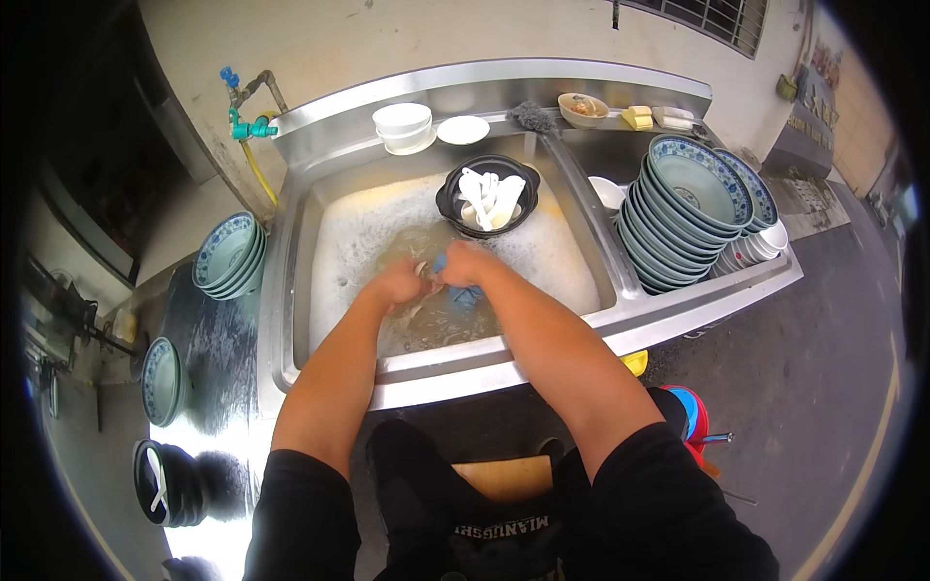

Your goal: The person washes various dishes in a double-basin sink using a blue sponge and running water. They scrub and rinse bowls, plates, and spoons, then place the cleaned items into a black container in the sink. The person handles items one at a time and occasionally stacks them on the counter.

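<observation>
Both of my hands are in the cloudy, sudsy water of a stainless steel sink [558, 330]. My left hand [401, 282] grips a small white utensil [421, 269], possibly a spoon, mostly hidden by fingers and water. Against it, my right hand [463, 263] holds a blue cloth [465, 295], whose lower part trails in the water. Just beyond my hands, a black two-handled pot [448, 201] holds several white spoons [501, 203]. White foam [341, 258] surrounds the murky patch where I work.
Blue-patterned bowls [665, 243] rise in a tall stack in the right basin. More stand left [231, 254], near black bowls [190, 483]. Along the back ledge are white bowls [402, 120], a white plate [463, 130], a grey scrubber [532, 116] and a bowl with scraps [583, 109]. A tap [253, 129] is back left.
</observation>
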Motion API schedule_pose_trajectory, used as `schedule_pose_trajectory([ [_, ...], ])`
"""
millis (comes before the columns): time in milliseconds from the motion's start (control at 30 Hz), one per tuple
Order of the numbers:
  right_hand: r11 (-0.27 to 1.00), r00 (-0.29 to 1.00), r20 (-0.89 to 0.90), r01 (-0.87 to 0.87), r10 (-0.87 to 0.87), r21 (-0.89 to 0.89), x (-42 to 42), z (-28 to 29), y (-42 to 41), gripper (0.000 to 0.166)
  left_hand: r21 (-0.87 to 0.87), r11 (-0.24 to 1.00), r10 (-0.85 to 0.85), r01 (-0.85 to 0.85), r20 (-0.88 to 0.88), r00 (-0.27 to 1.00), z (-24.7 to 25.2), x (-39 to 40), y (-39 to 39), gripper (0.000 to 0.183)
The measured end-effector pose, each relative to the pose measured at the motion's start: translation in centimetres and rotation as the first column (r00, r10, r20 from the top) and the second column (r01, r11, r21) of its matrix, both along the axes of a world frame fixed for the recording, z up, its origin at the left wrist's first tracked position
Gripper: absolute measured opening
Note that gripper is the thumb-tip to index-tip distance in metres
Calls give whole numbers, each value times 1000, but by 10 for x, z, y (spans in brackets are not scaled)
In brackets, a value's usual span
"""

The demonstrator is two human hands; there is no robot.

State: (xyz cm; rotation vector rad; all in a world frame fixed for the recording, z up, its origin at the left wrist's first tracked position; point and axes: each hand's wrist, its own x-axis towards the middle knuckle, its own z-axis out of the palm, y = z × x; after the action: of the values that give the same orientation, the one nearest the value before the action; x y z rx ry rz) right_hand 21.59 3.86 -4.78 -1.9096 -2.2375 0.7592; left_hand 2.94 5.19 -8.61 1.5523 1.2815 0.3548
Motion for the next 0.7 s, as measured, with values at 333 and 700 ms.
schedule_pose_trajectory([
  [333,998,998,61,3,-7,55,10,-14,3,41,69,894,-236,443,-768,596,-36,-27,19,45],
  [700,947,951,-305,142,-50,290,15,-1,11,42,503,841,95,-198,222,970,45,13,-8,57],
])
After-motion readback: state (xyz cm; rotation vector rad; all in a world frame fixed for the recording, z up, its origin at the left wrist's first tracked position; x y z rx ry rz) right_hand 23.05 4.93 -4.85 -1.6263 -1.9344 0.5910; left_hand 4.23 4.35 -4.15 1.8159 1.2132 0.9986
